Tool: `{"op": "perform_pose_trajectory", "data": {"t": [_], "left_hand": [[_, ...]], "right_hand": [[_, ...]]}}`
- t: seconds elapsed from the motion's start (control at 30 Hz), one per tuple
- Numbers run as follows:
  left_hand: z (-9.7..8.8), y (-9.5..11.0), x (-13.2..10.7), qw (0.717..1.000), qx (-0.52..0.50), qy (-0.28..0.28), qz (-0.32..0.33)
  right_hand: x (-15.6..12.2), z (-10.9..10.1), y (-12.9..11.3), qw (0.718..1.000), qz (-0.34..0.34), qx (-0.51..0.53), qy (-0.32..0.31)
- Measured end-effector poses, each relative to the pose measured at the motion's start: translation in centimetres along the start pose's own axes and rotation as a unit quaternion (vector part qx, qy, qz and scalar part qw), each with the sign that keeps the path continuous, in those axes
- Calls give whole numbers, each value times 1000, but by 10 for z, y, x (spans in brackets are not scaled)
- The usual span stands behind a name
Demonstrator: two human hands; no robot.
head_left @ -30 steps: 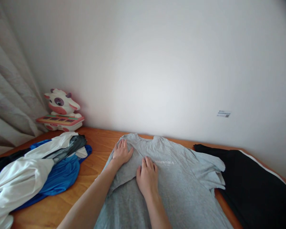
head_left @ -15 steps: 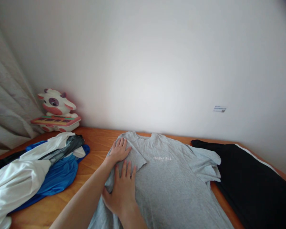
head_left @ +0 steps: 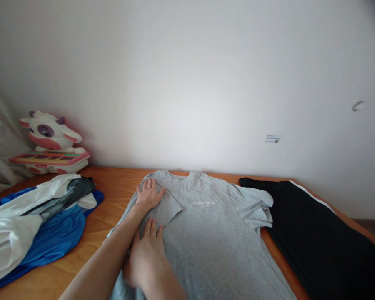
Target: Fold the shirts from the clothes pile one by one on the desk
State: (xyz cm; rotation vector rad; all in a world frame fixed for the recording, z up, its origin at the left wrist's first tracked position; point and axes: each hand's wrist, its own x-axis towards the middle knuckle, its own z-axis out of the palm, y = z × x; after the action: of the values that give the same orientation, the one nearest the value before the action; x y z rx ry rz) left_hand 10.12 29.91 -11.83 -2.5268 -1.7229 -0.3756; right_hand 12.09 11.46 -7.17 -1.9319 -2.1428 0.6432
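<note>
A grey T-shirt (head_left: 218,233) with small white lettering on the chest lies face up on the wooden table (head_left: 112,196). Its left sleeve is folded inward over the body. My left hand (head_left: 148,195) lies flat and open on the shoulder by that folded sleeve, fingers pointing toward the wall. Lower down, my right hand (head_left: 146,254) presses flat on the shirt's left side with fingers stretched out. Neither hand grips anything.
A pile of white, grey and blue clothes (head_left: 34,225) lies at the left. A black garment with a white stripe (head_left: 318,237) lies at the right, touching the shirt's sleeve. A cow-shaped toy keyboard (head_left: 48,143) stands at the back left by the wall and curtain.
My right hand has slid from the shirt's chest down and left to its left side. The left hand has stayed on the shoulder. The camera view has swung to the right.
</note>
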Motion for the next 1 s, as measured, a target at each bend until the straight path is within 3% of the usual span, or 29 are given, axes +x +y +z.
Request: {"op": "perform_pose_trajectory", "data": {"t": [0.1,0.17,0.23,0.37,0.5,0.67,0.87,1.0], "left_hand": [[-15,6,-11,995,-20,6,101],[-21,16,-24,989,-24,-32,139],[-21,28,-41,990,-15,-73,118],[-14,44,-73,993,19,-75,90],[-17,47,-84,992,29,-59,103],[-20,42,-83,990,14,-54,127],[-27,42,-87,988,-30,-54,139],[-40,45,-92,952,-155,-50,257]], "right_hand": [[-7,-37,13,999,-35,27,-21],[-8,-56,28,999,-2,43,27],[-5,-65,47,991,49,60,113],[6,-55,85,962,91,93,239],[10,-29,111,927,77,117,347],[9,-11,114,925,101,115,348],[-5,-18,116,935,82,108,328],[-42,-34,149,932,90,92,339]]}}
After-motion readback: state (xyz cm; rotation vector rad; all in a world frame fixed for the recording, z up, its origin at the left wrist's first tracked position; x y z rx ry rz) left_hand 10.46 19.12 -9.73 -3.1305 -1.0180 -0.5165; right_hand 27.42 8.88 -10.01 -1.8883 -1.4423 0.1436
